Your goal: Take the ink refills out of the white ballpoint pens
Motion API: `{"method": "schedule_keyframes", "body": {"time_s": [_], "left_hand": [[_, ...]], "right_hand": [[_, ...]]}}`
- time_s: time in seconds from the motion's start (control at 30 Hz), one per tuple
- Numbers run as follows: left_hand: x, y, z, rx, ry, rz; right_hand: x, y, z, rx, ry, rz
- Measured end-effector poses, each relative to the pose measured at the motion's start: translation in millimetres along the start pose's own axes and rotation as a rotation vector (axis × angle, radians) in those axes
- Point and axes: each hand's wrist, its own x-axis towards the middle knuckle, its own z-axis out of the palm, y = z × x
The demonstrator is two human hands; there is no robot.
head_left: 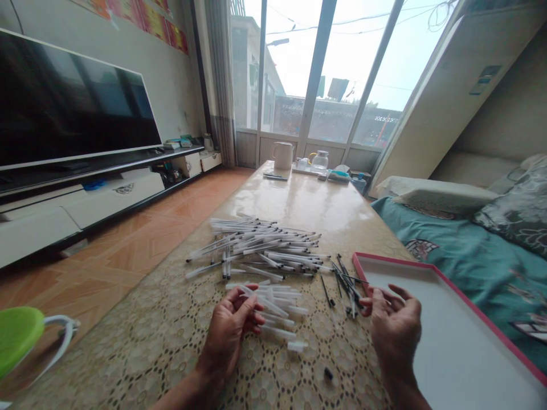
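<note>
My left hand (228,333) pinches a whitish, see-through pen barrel (276,306) between thumb and fingers. More bare barrels (280,332) lie loosely beside and beneath it on the table. Off to the right, my right hand (395,330) holds a thin black pen refill (358,279) by its end, pointing left. Just left of that hand is a small heap of dark refills (342,280), some with black tips. Beyond both hands spreads a large pile of white pens with black ends (265,245). A small black cap (328,373) lies near the table's front.
A shallow white box with a pink rim (395,261) stands at the right edge beside a bed (431,233). A jug (282,155) and a glass pot (319,160) stand at the table's far end. A green stool (19,336) is at left.
</note>
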Motion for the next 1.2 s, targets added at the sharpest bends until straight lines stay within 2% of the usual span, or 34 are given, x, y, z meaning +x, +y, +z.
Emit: {"method": "schedule_keyframes", "body": {"time_s": [0.13, 0.2, 0.27, 0.4, 0.5, 0.6, 0.67, 0.8, 0.9, 1.07, 1.2], "left_hand": [[-0.4, 0.9, 0.0, 0.013, 0.048, 0.07], [-0.8, 1.3, 0.0, 0.019, 0.072, 0.103], [-1.4, 1.9, 0.4, 0.032, 0.088, 0.117], [-2.9, 2.8, 2.1, 0.041, 0.085, 0.098], [-2.7, 1.5, 2.4, 0.03, 0.062, 0.09], [-0.9, -1.2, 1.6, 0.018, 0.048, 0.1], [0.4, -2.9, 0.7, 0.015, 0.044, 0.11], [0.9, -4.4, -0.8, 0.015, 0.032, 0.109], [-0.2, -4.9, -0.5, 0.031, 0.022, 0.099], [0.4, -7.9, 0.1, 0.069, -0.011, 0.074], [1.7, -9.7, -0.8, 0.069, -0.022, 0.061]], "right_hand": [[-3.1, -1.9, 1.5, -0.078, -0.029, -0.048], [-9.6, -5.2, 4.8, -0.09, -0.109, -0.063], [-19.3, -11.2, 9.9, -0.098, -0.27, -0.086], [-37.8, -32.3, 22.4, -0.091, -0.678, -0.093], [-37.4, -46.6, 35.5, -0.19, -0.865, -0.179], [-24.1, -50.2, 55.6, -0.494, -0.937, -0.44], [-14.7, -48.2, 71.8, -0.566, -0.968, -0.495], [-7.8, -43.4, 100.3, -0.611, -1.007, -0.549], [-10.1, -40.8, 112.2, -0.639, -1.023, -0.579], [-14.4, -36.3, 118.8, -0.656, -1.022, -0.596], [-13.4, -37.4, 114.2, -0.618, -0.965, -0.571]]}}
